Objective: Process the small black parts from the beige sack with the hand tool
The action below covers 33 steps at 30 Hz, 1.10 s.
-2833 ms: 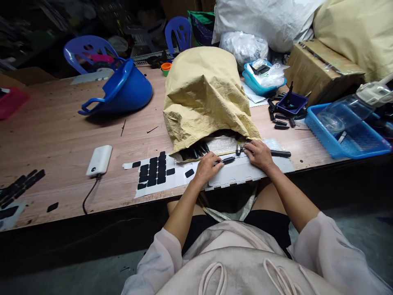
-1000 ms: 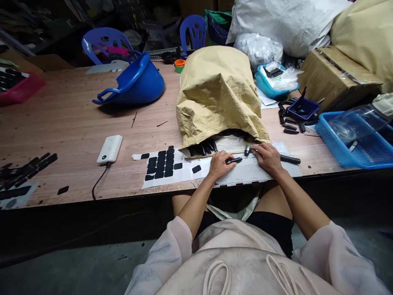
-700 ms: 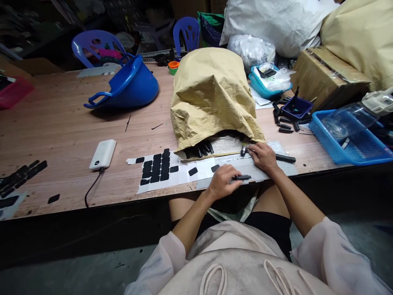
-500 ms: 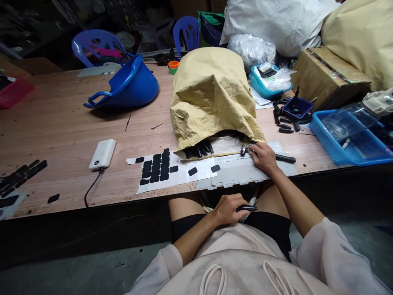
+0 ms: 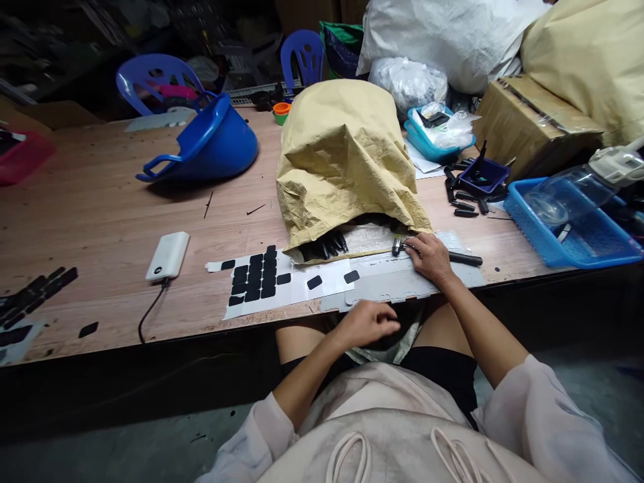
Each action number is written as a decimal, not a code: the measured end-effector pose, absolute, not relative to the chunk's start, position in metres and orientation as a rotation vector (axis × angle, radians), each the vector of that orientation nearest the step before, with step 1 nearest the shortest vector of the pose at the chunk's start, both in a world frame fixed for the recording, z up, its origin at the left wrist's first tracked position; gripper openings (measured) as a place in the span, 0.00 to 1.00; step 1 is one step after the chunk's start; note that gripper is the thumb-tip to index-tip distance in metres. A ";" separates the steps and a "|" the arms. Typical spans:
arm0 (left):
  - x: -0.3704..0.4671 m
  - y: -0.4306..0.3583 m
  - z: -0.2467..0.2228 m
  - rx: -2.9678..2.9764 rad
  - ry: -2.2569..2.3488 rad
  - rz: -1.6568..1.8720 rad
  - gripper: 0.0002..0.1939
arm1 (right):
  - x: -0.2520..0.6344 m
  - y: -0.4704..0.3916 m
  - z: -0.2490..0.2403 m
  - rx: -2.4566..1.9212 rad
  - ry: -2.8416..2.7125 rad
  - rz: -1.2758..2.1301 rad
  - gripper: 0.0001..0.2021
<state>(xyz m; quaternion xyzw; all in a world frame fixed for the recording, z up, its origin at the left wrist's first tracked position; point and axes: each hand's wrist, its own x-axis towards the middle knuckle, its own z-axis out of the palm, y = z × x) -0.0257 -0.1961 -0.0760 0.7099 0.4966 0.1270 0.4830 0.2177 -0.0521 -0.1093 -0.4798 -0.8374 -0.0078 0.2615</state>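
My right hand [image 5: 430,257] is closed around the hammer [image 5: 465,259], which lies low along the table edge with its metal head to the left. Beneath it is a flat grey board [image 5: 387,287]. Above my lap, my left hand [image 5: 369,322] has its fingers loosely apart and holds nothing visible. Below that hand, a pale sack [image 5: 408,343] hangs between the knees, its inside dark. A yellow sack [image 5: 347,147] lies on the table with its mouth towards me, and black slender pieces [image 5: 329,245] show inside. White backing paper with black rounded stickers [image 5: 255,276] lies left of the board.
A white power bank [image 5: 168,256] with a cable lies to the left, and a tilted blue basin [image 5: 216,144] stands behind it. At right are a blue basket [image 5: 578,235], a small purple tray [image 5: 483,178], loose black pieces [image 5: 465,205] and a cardboard box [image 5: 538,127].
The black slender piece has left my left hand and is out of sight. That hand has risen slightly and its fingers have loosened. My right hand stays on the hammer.
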 end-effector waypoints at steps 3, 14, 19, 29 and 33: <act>-0.041 -0.148 -0.047 1.716 1.718 0.507 0.14 | 0.217 -0.052 -0.109 -1.299 -2.261 -0.025 0.10; -0.044 -0.067 -0.049 1.825 2.380 0.292 0.13 | 0.216 -0.053 -0.108 -1.296 -2.259 -0.028 0.09; -0.045 -0.071 -0.056 1.918 2.304 0.401 0.16 | 0.215 -0.054 -0.106 -1.308 -2.254 0.003 0.10; -0.040 -0.106 -0.075 2.147 1.443 0.772 0.24 | 0.215 -0.054 -0.106 -1.309 -2.254 -0.002 0.10; -0.035 -0.110 -0.091 2.038 1.437 0.790 0.20 | 0.216 -0.054 -0.107 -1.315 -2.260 0.001 0.11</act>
